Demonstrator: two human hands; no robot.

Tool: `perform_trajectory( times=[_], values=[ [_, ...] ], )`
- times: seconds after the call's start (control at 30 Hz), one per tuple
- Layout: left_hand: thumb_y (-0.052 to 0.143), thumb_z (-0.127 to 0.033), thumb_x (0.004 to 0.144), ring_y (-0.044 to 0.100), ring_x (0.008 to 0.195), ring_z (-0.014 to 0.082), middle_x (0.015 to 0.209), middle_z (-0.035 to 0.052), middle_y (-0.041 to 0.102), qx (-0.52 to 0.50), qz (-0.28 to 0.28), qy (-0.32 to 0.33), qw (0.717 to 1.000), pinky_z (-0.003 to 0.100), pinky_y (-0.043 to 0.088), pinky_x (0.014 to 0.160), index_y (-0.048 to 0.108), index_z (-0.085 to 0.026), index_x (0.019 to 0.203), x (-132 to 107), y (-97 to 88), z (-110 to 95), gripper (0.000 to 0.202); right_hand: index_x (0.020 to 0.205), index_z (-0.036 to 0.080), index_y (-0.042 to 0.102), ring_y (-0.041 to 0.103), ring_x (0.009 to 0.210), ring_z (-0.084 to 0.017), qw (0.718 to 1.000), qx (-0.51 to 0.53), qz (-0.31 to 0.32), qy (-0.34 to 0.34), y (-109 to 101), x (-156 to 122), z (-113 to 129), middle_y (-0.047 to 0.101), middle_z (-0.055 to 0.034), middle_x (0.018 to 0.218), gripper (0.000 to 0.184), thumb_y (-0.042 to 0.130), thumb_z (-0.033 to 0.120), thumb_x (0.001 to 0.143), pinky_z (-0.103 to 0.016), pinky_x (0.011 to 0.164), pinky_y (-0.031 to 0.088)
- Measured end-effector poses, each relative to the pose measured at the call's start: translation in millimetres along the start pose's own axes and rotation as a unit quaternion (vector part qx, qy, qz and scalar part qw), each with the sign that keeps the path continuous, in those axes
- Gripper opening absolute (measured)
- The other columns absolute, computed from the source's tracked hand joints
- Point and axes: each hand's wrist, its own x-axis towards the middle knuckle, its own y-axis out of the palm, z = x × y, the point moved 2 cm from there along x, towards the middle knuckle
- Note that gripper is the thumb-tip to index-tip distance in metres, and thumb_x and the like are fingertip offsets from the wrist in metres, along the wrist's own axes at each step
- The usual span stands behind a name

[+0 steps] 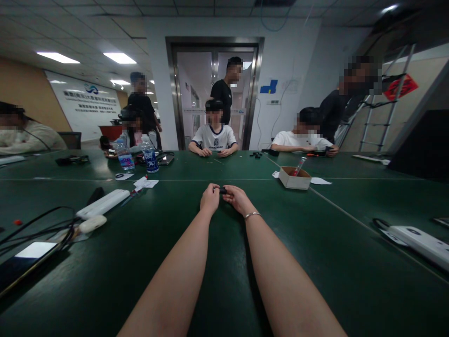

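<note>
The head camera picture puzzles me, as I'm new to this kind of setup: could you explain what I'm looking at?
There is no robot here. One camera, worn on a person's head, looks forward and down, so the two bare arms reaching in from the bottom are the wearer's own. The left hand and the right hand, with a bracelet at its wrist, hold a small black object between them; it is too small to identify. Beneath is a dark green table. On it stand an open box and two plastic bottles, with a white power strip at the right. A person in a white T-shirt sits opposite.
</note>
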Motion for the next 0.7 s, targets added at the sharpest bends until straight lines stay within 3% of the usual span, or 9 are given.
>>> perform_trajectory(
  times=[0.17, 0.37, 0.57, 0.7],
  values=[
    [0.037, -0.035, 0.088, 0.059, 0.082, 0.0191, 0.094, 0.0048, 0.065, -0.004, 0.003, -0.002, 1.0, 0.03, 0.044, 0.073, 0.06, -0.025, 0.098, 0.5, 1.3, 1.3, 0.027, 0.081, 0.014, 0.063, 0.061, 0.054, -0.012, 1.0, -0.001, -0.006, 0.002, 0.1, -0.1, 0.2, 0.064, -0.0037, 0.068, 0.005, 0.06, 0.01, 0.081, -0.019, 0.052, 0.052],
    [0.037, -0.027, 0.085, 0.055, 0.098, 0.0198, 0.106, 0.0056, 0.062, -0.01, -0.026, 0.027, 0.999, 0.031, 0.042, 0.084, 0.059, -0.022, 0.094, 1.2, 0.0, -2.3, 0.025, 0.081, 0.013, 0.064, 0.061, 0.053, -0.012, 1.0, 0.001, -0.01, -0.001, 0.0, 0.8, -0.5, 0.064, -0.0041, 0.067, 0.008, 0.057, 0.008, 0.081, -0.02, 0.052, 0.052],
    [0.036, -0.033, 0.088, 0.058, 0.082, 0.0196, 0.094, 0.0048, 0.064, -0.006, -0.005, 0.002, 1.0, 0.031, 0.044, 0.071, 0.06, -0.024, 0.097, -1.7, -2.0, -3.6, 0.027, 0.081, 0.013, 0.063, 0.061, 0.053, -0.012, 1.0, 0.0, -0.011, 0.005, 0.6, -0.5, 0.8, 0.064, -0.0034, 0.066, 0.006, 0.059, 0.009, 0.081, -0.02, 0.051, 0.051],
    [0.036, -0.035, 0.088, 0.058, 0.081, 0.0189, 0.095, 0.0041, 0.064, -0.01, 0.0, 0.003, 1.0, 0.029, 0.044, 0.069, 0.059, -0.026, 0.098, -2.4, -1.8, -2.8, 0.027, 0.082, 0.013, 0.063, 0.061, 0.054, -0.012, 1.0, 0.0, -0.008, 0.002, -0.3, 0.3, 0.4, 0.064, -0.004, 0.067, 0.005, 0.06, 0.01, 0.08, -0.02, 0.052, 0.052]
  ],
)
